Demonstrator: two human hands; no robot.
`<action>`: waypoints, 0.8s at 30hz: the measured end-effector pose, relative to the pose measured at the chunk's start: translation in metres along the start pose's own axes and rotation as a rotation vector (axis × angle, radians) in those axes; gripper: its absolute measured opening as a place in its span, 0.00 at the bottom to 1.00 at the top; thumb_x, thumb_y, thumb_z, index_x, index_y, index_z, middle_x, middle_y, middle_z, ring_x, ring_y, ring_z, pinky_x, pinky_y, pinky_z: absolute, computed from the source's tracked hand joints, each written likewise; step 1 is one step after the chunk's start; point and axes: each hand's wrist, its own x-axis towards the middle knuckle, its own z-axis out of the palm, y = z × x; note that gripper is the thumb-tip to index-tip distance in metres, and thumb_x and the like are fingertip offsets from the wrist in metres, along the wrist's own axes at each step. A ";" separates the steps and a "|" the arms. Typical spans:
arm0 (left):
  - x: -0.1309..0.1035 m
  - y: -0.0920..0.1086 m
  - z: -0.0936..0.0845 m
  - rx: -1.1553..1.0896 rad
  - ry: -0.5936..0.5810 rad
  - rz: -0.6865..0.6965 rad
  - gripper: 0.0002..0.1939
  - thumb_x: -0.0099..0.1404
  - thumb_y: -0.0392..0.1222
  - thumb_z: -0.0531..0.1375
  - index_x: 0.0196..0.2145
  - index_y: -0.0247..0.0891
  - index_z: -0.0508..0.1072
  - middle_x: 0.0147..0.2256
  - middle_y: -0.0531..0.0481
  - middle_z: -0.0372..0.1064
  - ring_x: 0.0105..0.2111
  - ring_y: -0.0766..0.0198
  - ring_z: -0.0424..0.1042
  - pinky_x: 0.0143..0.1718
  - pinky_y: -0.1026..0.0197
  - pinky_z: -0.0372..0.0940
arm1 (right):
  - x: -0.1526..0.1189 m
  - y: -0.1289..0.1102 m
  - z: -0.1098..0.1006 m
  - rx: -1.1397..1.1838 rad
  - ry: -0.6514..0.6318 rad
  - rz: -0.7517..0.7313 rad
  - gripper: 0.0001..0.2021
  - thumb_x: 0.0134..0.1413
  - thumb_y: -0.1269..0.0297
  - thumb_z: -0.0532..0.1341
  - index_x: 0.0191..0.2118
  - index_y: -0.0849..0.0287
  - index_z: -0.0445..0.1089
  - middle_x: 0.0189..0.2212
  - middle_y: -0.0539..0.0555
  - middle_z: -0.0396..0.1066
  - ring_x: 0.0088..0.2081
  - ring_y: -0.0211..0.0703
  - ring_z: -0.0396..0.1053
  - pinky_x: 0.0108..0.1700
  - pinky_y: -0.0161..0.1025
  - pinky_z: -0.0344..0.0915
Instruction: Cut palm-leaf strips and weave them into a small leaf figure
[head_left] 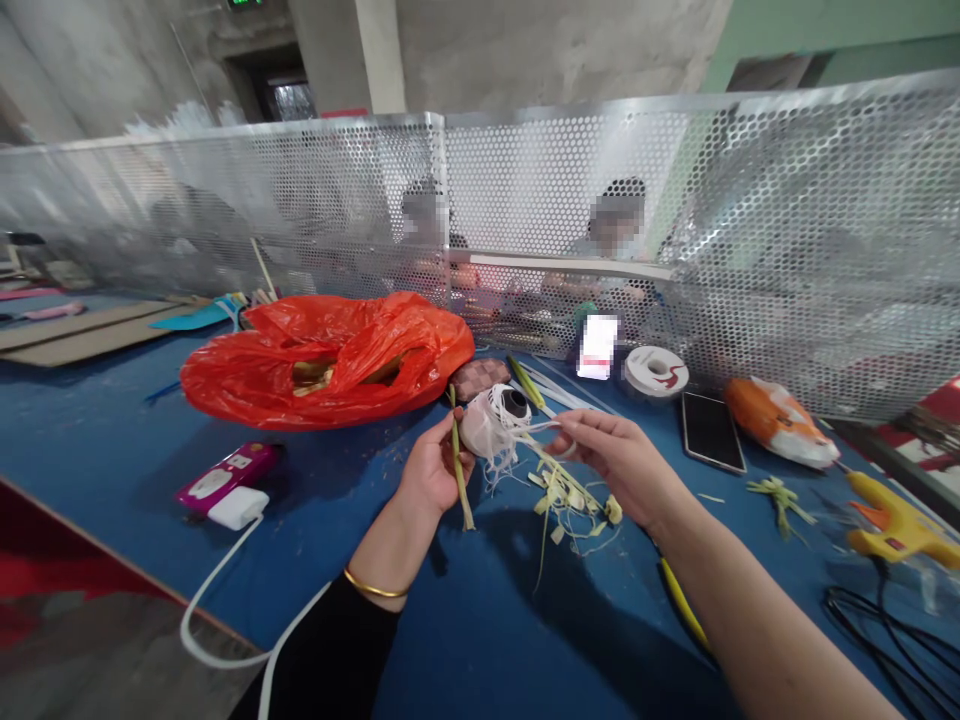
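My left hand is closed on a pale green plant strip, held upright between thumb and fingers. Just beyond it sits a white spool with a dark core and loose, frayed white thread; whether my left fingers also touch it I cannot tell. With thumb and fingers pinched, my right hand grips a white strand that runs across to the spool. Below and between the hands, a pile of yellow-green plant scraps lies on the blue table.
An open red plastic bag with dry plant pieces stands at the back left. In front of it lies a purple power strip with a white cable. Rightward are a ribbon reel, phone and yellow glue gun. Perforated metal screens border the back.
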 end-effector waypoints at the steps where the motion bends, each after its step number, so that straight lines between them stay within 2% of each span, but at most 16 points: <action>1: -0.001 0.000 0.001 0.002 0.002 0.021 0.07 0.66 0.32 0.57 0.31 0.33 0.73 0.21 0.52 0.71 0.14 0.71 0.67 0.10 0.72 0.56 | 0.003 0.004 0.001 -0.038 0.160 -0.024 0.15 0.48 0.53 0.66 0.37 0.59 0.74 0.31 0.56 0.75 0.37 0.49 0.72 0.40 0.44 0.66; 3: -0.003 -0.002 0.002 0.010 0.002 0.070 0.06 0.65 0.32 0.57 0.32 0.33 0.74 0.21 0.52 0.72 0.15 0.72 0.68 0.10 0.72 0.57 | 0.002 0.009 0.007 -0.219 0.426 -0.199 0.16 0.46 0.55 0.67 0.41 0.57 0.74 0.38 0.57 0.74 0.42 0.50 0.70 0.44 0.46 0.65; 4: -0.003 -0.004 0.002 0.018 -0.001 0.093 0.06 0.65 0.32 0.57 0.32 0.32 0.74 0.21 0.52 0.72 0.15 0.72 0.68 0.11 0.72 0.57 | 0.000 0.010 0.013 -0.316 0.479 -0.308 0.15 0.49 0.56 0.65 0.41 0.56 0.74 0.39 0.57 0.73 0.43 0.50 0.69 0.46 0.46 0.65; 5: -0.003 -0.006 0.002 0.027 -0.005 0.114 0.06 0.65 0.32 0.58 0.32 0.32 0.74 0.22 0.52 0.73 0.16 0.72 0.68 0.11 0.72 0.57 | -0.004 0.010 0.019 -0.378 0.453 -0.385 0.12 0.53 0.56 0.62 0.40 0.56 0.74 0.37 0.56 0.73 0.40 0.47 0.69 0.45 0.45 0.65; 6: -0.003 -0.008 0.002 0.039 -0.012 0.132 0.06 0.65 0.32 0.58 0.32 0.32 0.75 0.23 0.52 0.73 0.16 0.72 0.69 0.12 0.72 0.57 | -0.009 0.011 0.027 -0.407 0.345 -0.394 0.10 0.56 0.56 0.60 0.36 0.56 0.75 0.33 0.55 0.73 0.36 0.45 0.69 0.41 0.42 0.65; 7: -0.003 -0.011 0.001 0.053 -0.020 0.148 0.06 0.65 0.33 0.58 0.32 0.32 0.75 0.23 0.52 0.74 0.17 0.72 0.69 0.12 0.72 0.57 | -0.014 0.012 0.035 -0.410 0.192 -0.334 0.11 0.56 0.56 0.60 0.34 0.57 0.75 0.28 0.53 0.72 0.30 0.42 0.68 0.35 0.40 0.65; 9: -0.003 -0.016 0.001 0.081 -0.035 0.174 0.06 0.65 0.33 0.58 0.33 0.32 0.76 0.24 0.51 0.74 0.17 0.73 0.69 0.13 0.72 0.57 | -0.020 0.017 0.051 -0.327 0.028 -0.143 0.15 0.54 0.53 0.61 0.43 0.58 0.74 0.21 0.48 0.67 0.21 0.39 0.65 0.25 0.37 0.62; 11: -0.002 -0.021 0.000 0.105 -0.047 0.199 0.06 0.64 0.33 0.59 0.33 0.31 0.77 0.25 0.51 0.75 0.17 0.73 0.69 0.14 0.71 0.57 | -0.021 0.025 0.062 -0.223 0.005 -0.031 0.18 0.52 0.52 0.63 0.44 0.58 0.73 0.18 0.45 0.64 0.17 0.37 0.64 0.22 0.36 0.60; 14: -0.002 -0.028 -0.001 0.129 -0.069 0.231 0.04 0.62 0.33 0.61 0.33 0.31 0.77 0.25 0.51 0.75 0.17 0.73 0.67 0.15 0.71 0.57 | -0.018 0.034 0.069 -0.063 0.009 0.061 0.17 0.45 0.50 0.66 0.35 0.60 0.73 0.15 0.44 0.61 0.16 0.36 0.61 0.20 0.35 0.58; 17: -0.002 -0.032 -0.001 0.156 -0.107 0.247 0.04 0.58 0.34 0.64 0.32 0.31 0.77 0.26 0.51 0.75 0.17 0.73 0.66 0.16 0.70 0.57 | -0.017 0.030 0.068 0.129 -0.052 0.121 0.16 0.42 0.51 0.68 0.24 0.60 0.70 0.14 0.44 0.59 0.17 0.33 0.56 0.22 0.34 0.54; 19: -0.002 -0.032 -0.001 0.165 -0.118 0.260 0.04 0.57 0.34 0.65 0.33 0.31 0.78 0.26 0.51 0.75 0.18 0.73 0.66 0.16 0.70 0.57 | -0.018 0.021 0.063 0.193 -0.111 0.127 0.14 0.41 0.54 0.69 0.21 0.59 0.69 0.16 0.45 0.61 0.19 0.32 0.56 0.24 0.34 0.54; 22: -0.002 -0.028 0.000 0.153 -0.087 0.274 0.04 0.59 0.33 0.63 0.33 0.32 0.78 0.26 0.52 0.75 0.19 0.73 0.67 0.16 0.71 0.57 | -0.019 0.004 0.047 0.095 -0.151 0.101 0.12 0.45 0.54 0.67 0.23 0.58 0.73 0.21 0.49 0.66 0.22 0.34 0.57 0.27 0.35 0.55; 24: -0.002 -0.024 0.001 0.138 -0.062 0.271 0.04 0.61 0.32 0.61 0.33 0.32 0.77 0.26 0.52 0.75 0.18 0.73 0.67 0.15 0.71 0.56 | -0.016 -0.003 0.033 -0.024 -0.091 0.050 0.12 0.45 0.53 0.67 0.25 0.57 0.76 0.23 0.50 0.69 0.25 0.37 0.60 0.29 0.37 0.56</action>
